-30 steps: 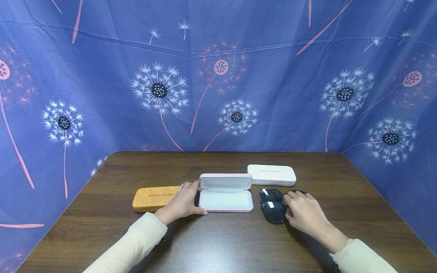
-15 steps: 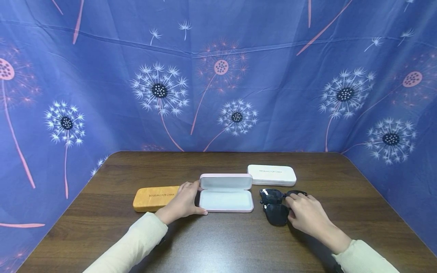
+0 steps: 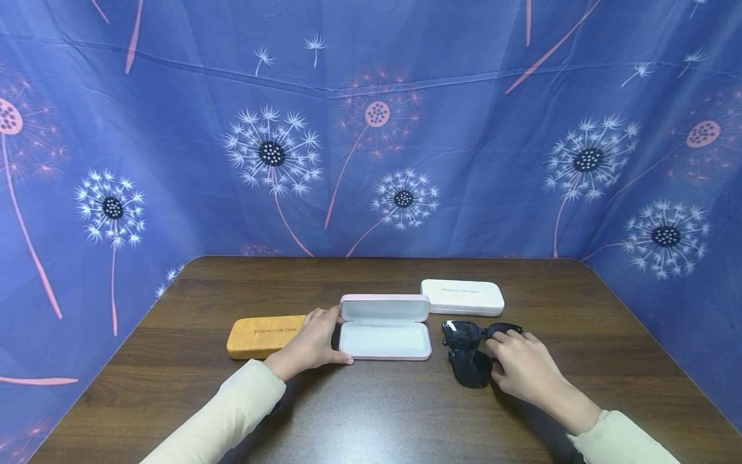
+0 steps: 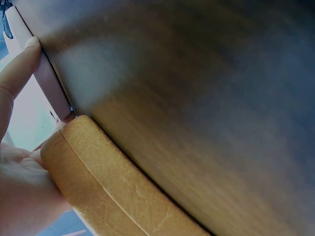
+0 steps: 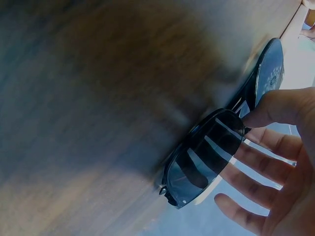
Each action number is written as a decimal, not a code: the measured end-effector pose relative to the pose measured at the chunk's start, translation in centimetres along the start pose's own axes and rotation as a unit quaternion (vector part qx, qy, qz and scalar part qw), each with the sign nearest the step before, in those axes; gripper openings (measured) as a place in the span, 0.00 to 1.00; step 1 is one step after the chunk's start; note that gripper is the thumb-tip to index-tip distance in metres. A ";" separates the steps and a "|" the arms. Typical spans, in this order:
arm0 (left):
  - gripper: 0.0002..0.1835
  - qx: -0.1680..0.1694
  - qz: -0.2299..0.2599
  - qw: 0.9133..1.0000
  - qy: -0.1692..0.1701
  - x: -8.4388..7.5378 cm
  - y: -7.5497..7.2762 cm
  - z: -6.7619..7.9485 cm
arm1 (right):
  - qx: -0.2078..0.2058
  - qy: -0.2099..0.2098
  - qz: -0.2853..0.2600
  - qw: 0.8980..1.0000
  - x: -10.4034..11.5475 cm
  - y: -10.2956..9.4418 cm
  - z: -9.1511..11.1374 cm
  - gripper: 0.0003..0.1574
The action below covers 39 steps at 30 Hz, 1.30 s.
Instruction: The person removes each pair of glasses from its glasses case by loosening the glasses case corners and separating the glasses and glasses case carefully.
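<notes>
My left hand [image 3: 313, 338] grips the left end of an open glasses case [image 3: 385, 340], thumb at the front corner and fingers at the back corner. Its pale pink lid stands raised, showing a white lining. A yellow glasses case [image 4: 113, 182] lies shut right beside that hand, partly covered by it. My right hand [image 3: 524, 367] pinches black sunglasses [image 3: 471, 370] near the bridge, between thumb and fingertips. Dark lenses show in two rows in the head view; I cannot tell whether this is one pair or two. Fingers show through the near lens [image 5: 204, 147] in the right wrist view.
A closed white glasses case [image 3: 462, 298] lies behind the sunglasses, close to the open case's raised lid. All this is on a brown wooden table [image 3: 371, 412]. A blue cloth [image 3: 481, 129] with dandelion prints hangs behind and along the sides.
The front dark lens has shifted slightly toward the person and to the right, with the right hand. More of the rear lenses shows now. The left hand and the open case stay still.
</notes>
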<state>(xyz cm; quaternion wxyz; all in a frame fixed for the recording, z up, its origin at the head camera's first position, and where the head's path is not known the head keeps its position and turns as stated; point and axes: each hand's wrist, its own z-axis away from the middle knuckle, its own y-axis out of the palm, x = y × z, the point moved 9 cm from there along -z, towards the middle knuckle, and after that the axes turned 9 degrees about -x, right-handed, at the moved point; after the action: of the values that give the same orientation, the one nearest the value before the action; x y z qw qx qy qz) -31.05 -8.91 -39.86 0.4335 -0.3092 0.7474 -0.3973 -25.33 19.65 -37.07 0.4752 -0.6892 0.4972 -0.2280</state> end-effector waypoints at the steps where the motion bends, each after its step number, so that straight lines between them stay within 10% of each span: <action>1: 0.47 0.001 -0.001 1.000 0.001 0.0 0.0 0.0 | 0.002 0.000 0.000 1.000 0.0 0.0 0.0 0.11; 16: 0.46 -0.003 0.007 1.000 0.004 0.0 0.0 0.0 | 0.017 0.000 -0.013 1.000 0.0 -0.2 -0.3 0.10; 39: 0.47 -0.009 0.016 1.000 0.002 -0.1 -0.2 0.0 | -0.106 -0.023 -0.063 0.992 2.2 -0.6 -3.6 0.11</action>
<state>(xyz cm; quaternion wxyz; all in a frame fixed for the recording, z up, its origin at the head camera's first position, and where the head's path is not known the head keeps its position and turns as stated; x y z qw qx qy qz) -30.98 -8.97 -39.68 0.4357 -0.3006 0.7566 -0.3838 -27.03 16.15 -35.29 0.3954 -0.7708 0.4628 -0.1880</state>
